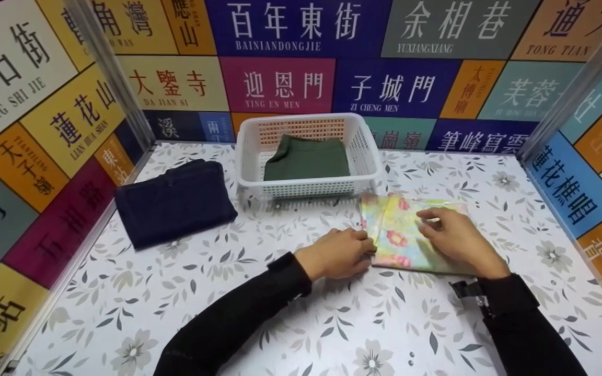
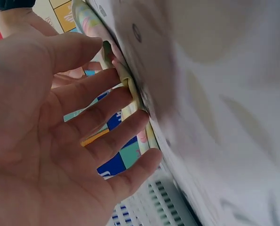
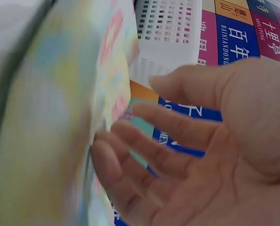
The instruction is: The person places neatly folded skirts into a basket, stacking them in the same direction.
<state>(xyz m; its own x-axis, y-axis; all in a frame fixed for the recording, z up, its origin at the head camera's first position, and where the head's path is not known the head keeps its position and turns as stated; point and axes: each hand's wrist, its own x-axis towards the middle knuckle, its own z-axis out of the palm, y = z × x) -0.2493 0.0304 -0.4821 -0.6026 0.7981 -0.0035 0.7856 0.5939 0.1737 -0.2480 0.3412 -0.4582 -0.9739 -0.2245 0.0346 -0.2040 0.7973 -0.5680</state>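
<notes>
A folded yellow, pink and pale-blue floral cloth lies flat on the table, to the right of centre. My left hand rests at its left edge; in the left wrist view the fingers reach the cloth's side and the table, loosely spread. Over the upper right part of the cloth is my right hand. Seen from the right wrist, its fingers are slightly bent, with fingertips at the cloth's surface and the thumb held apart. Neither hand pinches the fabric.
Behind the cloth stands a white plastic basket holding a folded dark green cloth. A folded navy garment lies at the left on the flower-patterned table. Panels with street names enclose the back and sides.
</notes>
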